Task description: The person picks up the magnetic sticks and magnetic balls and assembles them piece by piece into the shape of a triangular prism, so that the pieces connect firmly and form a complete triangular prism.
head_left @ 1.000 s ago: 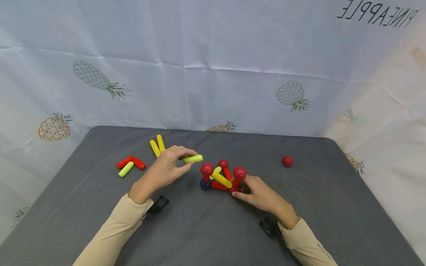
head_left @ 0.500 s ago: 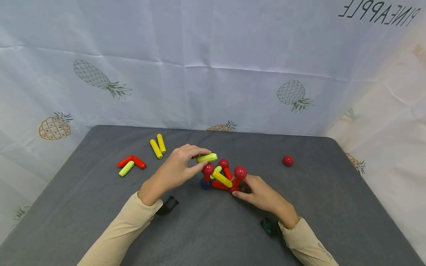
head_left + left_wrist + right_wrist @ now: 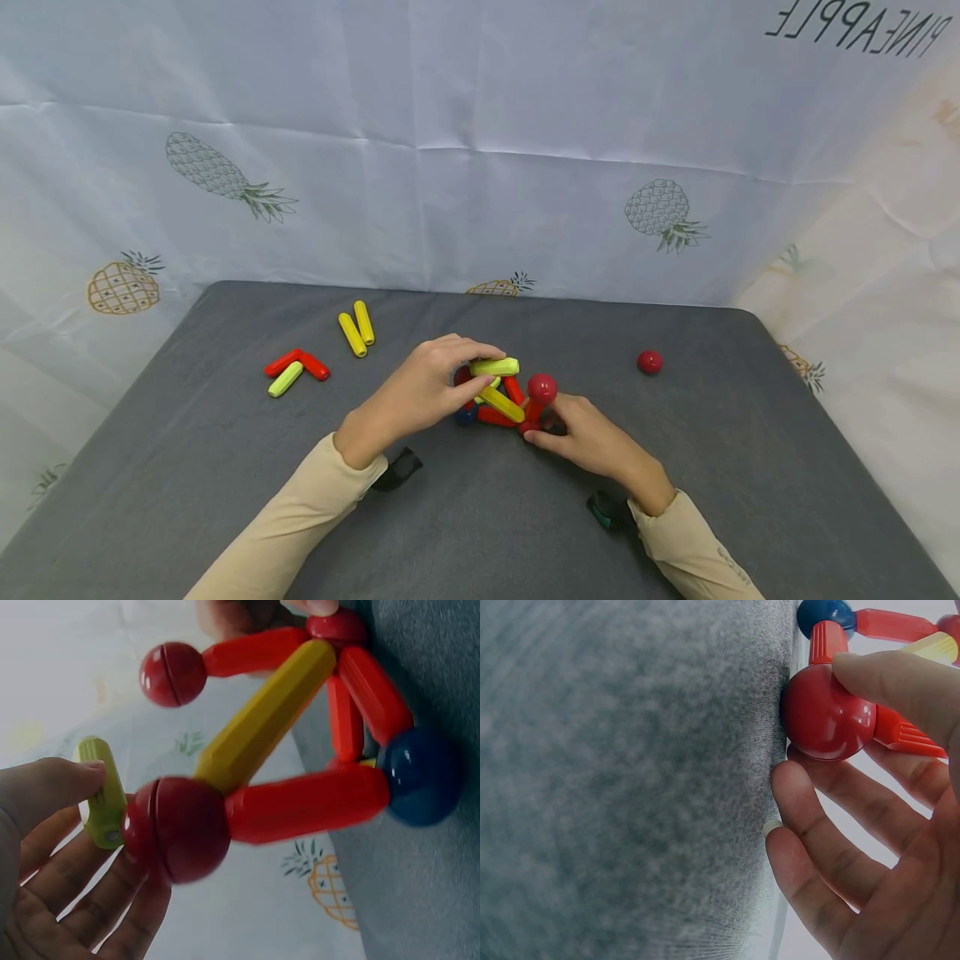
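Note:
My left hand (image 3: 423, 387) pinches a yellow-green magnetic stick (image 3: 495, 367) between thumb and fingers, above a small frame of balls and sticks. In the left wrist view, the stick's lower end appears beside an upper red ball (image 3: 184, 832); whether they touch, I cannot tell. A yellow stick (image 3: 262, 720) slants from that ball to a low red ball (image 3: 829, 712), which my right hand (image 3: 596, 442) holds with thumb and fingers at the table. From this low ball a red stick rises to another red ball (image 3: 542, 388). A blue ball (image 3: 421, 776) forms a lower corner.
On the grey table (image 3: 465, 533), two yellow sticks (image 3: 352, 335) lie at the back left. Nearer are two red sticks (image 3: 313, 367) and a yellow-green stick (image 3: 286, 379). A loose red ball (image 3: 649, 362) sits to the right. A pineapple-print curtain (image 3: 480, 208) hangs behind.
My left hand has carried the yellow-green stick rightward until it is over the frame, covering part of the frame's left side. My right hand has kept its place on the low red ball.

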A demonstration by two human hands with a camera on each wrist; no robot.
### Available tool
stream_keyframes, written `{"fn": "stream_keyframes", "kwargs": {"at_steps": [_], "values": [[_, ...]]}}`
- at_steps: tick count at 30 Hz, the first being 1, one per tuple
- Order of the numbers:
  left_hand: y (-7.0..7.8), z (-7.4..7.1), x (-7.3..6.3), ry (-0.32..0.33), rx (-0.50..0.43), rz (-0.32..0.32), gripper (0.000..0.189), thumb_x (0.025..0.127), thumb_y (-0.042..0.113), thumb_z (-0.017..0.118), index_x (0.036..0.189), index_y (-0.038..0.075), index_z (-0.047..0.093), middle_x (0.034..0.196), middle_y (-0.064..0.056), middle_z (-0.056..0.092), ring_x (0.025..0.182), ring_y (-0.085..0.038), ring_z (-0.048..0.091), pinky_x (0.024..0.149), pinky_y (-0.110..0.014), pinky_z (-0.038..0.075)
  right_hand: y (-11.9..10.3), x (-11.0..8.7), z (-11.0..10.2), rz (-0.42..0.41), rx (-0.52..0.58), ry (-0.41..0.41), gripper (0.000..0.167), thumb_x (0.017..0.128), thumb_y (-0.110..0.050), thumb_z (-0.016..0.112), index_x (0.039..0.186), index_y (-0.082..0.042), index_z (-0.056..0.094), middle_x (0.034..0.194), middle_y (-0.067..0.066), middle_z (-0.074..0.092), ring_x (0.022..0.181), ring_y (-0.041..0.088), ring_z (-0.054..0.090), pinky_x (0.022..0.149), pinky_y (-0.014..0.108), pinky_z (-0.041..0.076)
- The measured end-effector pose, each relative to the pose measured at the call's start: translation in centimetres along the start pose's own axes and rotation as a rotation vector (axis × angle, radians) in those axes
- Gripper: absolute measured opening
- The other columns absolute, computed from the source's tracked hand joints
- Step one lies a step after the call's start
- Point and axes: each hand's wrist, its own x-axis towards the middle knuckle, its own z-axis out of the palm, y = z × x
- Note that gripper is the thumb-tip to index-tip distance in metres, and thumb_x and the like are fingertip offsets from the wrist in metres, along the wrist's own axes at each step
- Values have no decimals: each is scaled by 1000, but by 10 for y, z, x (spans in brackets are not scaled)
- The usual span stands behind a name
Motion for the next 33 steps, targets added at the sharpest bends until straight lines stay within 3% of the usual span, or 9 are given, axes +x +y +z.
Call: {"fn": "stream_keyframes", "kwargs": {"at_steps": [12,18,26,33], "values": [[0,14,1,-42,-6,8,22,90,9,73,112,9,72,104,0,72,87,-10,60,74,-21,51,1,1,-1,-31,-2,19,34,90,-24,75,118,-11,60,100,1,70,84,8,65,77,26,56],[-3,21,-2,-71,40,9,24,87,9,75,111,9,72,103,-1,71,89,-12,60,77,-22,54,2,1,0,-35,-2,23,32,89,-24,75,115,-11,60,99,0,69,82,7,63,76,27,55],[-4,24,-3,-71,50,-12,25,88,11,75,112,11,70,105,0,70,92,-12,61,81,-25,55,1,1,0,-24,16,9,33,89,-25,75,116,-12,60,102,-1,69,84,7,63,78,26,55],[-7,21,-8,-42,-8,-47,30,88,13,76,117,11,69,111,-2,69,94,-12,59,78,-26,52,2,0,2,-23,33,20,38,89,-32,74,119,-12,60,106,0,70,86,8,65,79,26,56]]}}
